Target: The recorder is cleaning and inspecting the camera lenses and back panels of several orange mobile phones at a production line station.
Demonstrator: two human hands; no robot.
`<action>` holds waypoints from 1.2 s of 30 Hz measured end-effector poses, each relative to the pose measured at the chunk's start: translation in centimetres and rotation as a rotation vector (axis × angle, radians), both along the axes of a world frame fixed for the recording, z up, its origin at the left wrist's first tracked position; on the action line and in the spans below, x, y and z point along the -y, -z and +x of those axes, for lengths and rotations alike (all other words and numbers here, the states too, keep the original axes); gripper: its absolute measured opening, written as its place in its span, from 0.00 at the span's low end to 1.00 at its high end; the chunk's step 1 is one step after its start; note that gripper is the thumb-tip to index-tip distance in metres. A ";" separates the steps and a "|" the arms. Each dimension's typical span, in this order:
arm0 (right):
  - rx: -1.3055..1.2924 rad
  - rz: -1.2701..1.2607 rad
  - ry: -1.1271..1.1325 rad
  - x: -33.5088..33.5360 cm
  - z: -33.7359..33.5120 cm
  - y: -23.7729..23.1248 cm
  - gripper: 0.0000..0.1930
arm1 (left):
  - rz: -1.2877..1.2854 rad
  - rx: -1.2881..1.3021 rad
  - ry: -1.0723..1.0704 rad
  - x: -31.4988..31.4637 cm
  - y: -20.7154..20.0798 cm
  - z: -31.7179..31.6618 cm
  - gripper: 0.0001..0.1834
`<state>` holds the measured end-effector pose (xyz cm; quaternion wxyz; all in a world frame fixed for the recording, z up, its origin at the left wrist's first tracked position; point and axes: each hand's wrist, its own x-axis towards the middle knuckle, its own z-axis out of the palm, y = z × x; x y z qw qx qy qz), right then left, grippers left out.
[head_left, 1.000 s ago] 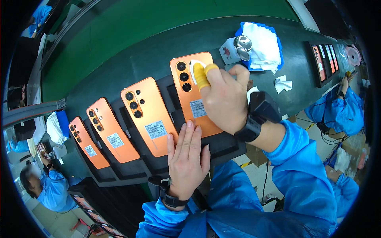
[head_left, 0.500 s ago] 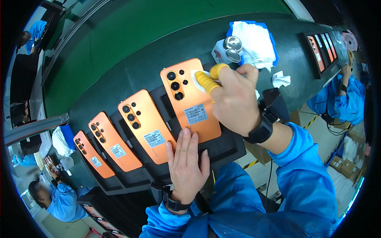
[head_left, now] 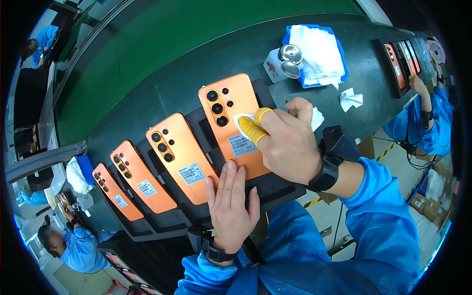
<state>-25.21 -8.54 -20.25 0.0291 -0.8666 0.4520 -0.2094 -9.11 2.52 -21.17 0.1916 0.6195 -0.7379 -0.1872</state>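
Left hand (head_left: pixel 231 206) open, fingers flat and together, tips on the lower left of the orange phone (head_left: pixel 225 133); your little finger lies by the neighbouring phone (head_left: pixel 177 157), contact unclear. Right hand (head_left: pixel 290 145) pinches a folded white cloth (head_left: pixel 239 123) under fingers in yellow finger covers (head_left: pixel 253 132), cloth against the phone's back between lenses (head_left: pixel 217 108) and label (head_left: pixel 244 146). The phone sits at the right end of a row of four, on the black tray (head_left: pixel 284 187). Likely light and stiff, smooth enough to slide; lens glass probably scratches easily. Best hold looks to be the long side edges, clear of the lenses. Back faces up, lens end points away from you and leans left; long axis runs upper left to lower right.
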 end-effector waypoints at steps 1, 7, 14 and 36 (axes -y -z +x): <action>0.001 0.000 0.000 -0.1 0.0 0.0 0.09 | 0.000 0.001 -0.005 0.0 0.0 0.0 0.30; 0.049 0.015 0.018 -0.5 -0.1 0.5 0.08 | 0.004 0.005 -0.007 0.1 -0.2 -0.2 0.30; 0.191 0.045 0.016 -2.2 -0.4 1.6 0.05 | -0.025 0.053 -0.019 0.2 -0.1 -0.2 0.27; 0.334 0.192 0.418 -1.5 -9.5 4.8 0.16 | -0.030 0.070 -0.037 -0.1 0.2 -0.4 0.27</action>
